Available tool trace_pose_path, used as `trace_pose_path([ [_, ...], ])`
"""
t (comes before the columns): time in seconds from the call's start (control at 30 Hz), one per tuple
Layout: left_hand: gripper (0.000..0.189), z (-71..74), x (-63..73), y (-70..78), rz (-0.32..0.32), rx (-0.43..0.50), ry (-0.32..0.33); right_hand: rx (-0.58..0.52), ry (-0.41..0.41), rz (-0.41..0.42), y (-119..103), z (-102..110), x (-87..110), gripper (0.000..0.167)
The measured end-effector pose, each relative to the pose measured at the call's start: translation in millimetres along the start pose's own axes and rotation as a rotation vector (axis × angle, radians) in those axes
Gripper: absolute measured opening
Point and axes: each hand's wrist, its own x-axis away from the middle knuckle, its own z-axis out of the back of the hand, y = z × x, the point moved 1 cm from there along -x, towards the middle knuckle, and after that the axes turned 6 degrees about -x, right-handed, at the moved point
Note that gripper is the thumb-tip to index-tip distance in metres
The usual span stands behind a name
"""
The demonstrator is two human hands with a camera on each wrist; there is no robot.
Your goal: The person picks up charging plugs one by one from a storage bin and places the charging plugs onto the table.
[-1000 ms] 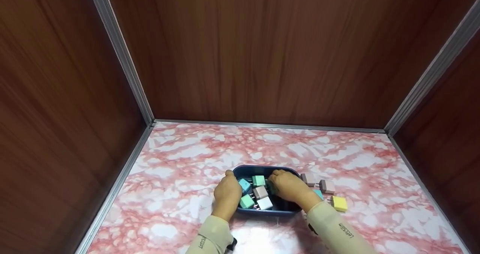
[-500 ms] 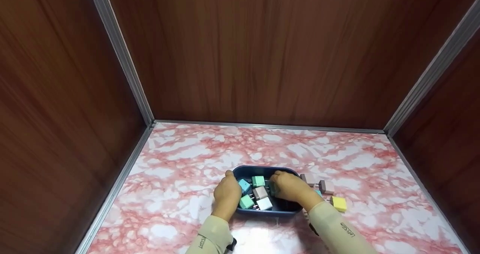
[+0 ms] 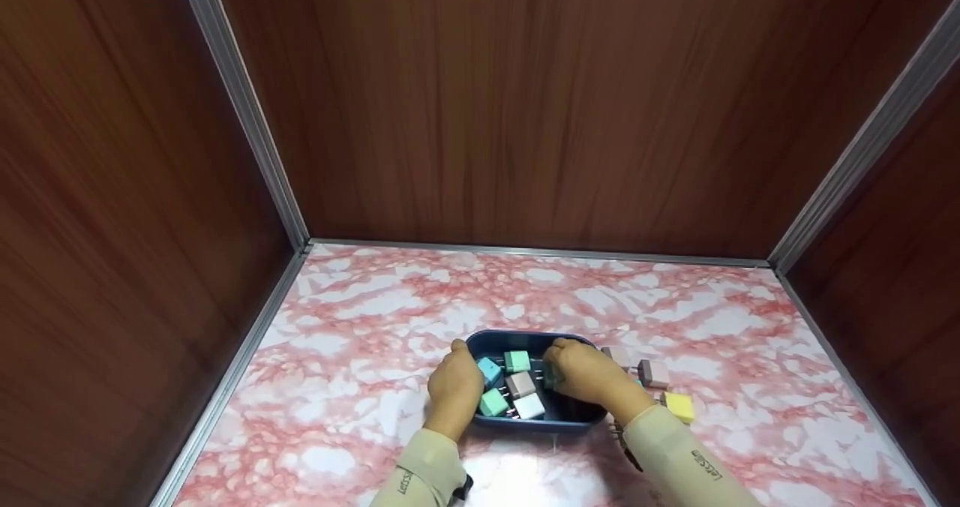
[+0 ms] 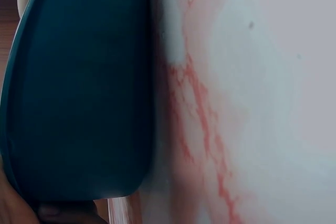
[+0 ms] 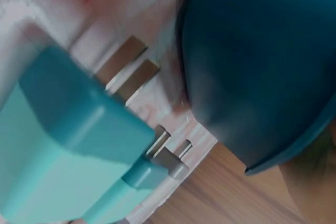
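My left hand grips the left end of a dark blue plastic bin, whose outer wall fills much of the left wrist view. Inside, toward the left, lie several wall charger plugs with metal prongs: blue, mint, green, pinkish and white. Reaching in over the right rim, my right hand pinches a dark green charger plug, its prongs pointing left. The fingertips are partly hidden by the hand.
Right of the bin, a yellow charger plug and pinkish charger plugs lie on the red-and-white marbled table. A teal charger plug is close in the right wrist view. Brown wood-grain panels enclose the back and sides.
My right hand has shifted slightly right inside the bin with the dark green charger plug, whose prongs now show. The left hand and bin stay in place.
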Motion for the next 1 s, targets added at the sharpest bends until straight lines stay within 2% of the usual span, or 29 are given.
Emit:
trace_pose_path([
  [0.3, 0.035, 0.2, 0.3, 0.1, 0.001, -0.007, 0.002, -0.025, 0.009, -0.057, 1.8, 13.7, 11.7, 0.038],
  [0.7, 0.034, -0.1, 0.4, 0.3, 0.011, -0.018, -0.004, -0.008, 0.033, -0.028, -7.2, 19.7, 21.9, 0.039],
  [1.0, 0.034, -0.2, 0.9, -0.6, 0.004, -0.01, 0.003, -0.019, 0.015, -0.055, -12.0, 22.6, 36.0, 0.041],
])
